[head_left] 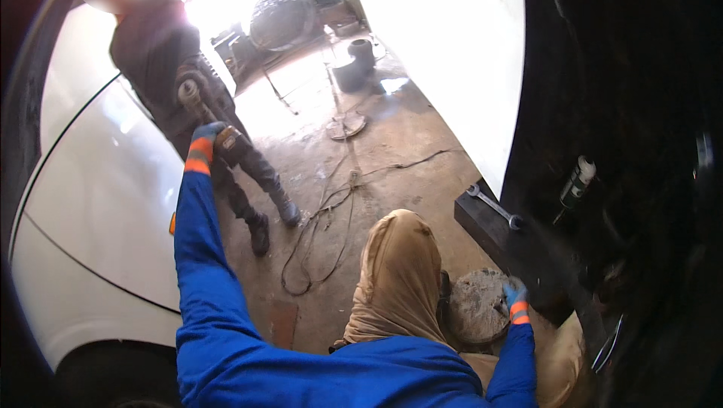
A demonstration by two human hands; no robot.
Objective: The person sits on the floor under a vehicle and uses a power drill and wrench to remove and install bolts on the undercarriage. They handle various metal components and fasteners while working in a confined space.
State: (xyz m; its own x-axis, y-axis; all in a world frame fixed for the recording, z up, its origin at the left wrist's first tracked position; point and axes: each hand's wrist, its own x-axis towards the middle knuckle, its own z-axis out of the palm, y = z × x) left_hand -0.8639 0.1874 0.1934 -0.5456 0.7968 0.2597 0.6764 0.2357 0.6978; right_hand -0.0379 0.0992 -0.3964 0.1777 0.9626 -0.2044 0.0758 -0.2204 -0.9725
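My left hand, gloved and stretched out to the left, is closed around a cordless power tool with a rounded head and a block at its lower end. A co-worker in dark clothes stands right beside the tool; whether their hand touches it I cannot tell. Low on the right, my right hand, also gloved, is at the edge of a round, dirty grey slab. Its fingers are too small and dim to read. Just above it a combination wrench lies on a dark block.
A white car panel runs along the left, and a bright white panel hangs at upper right. Cables loop across the concrete floor. A spray can is among dark parts on the right. Dark cylinders stand farther back.
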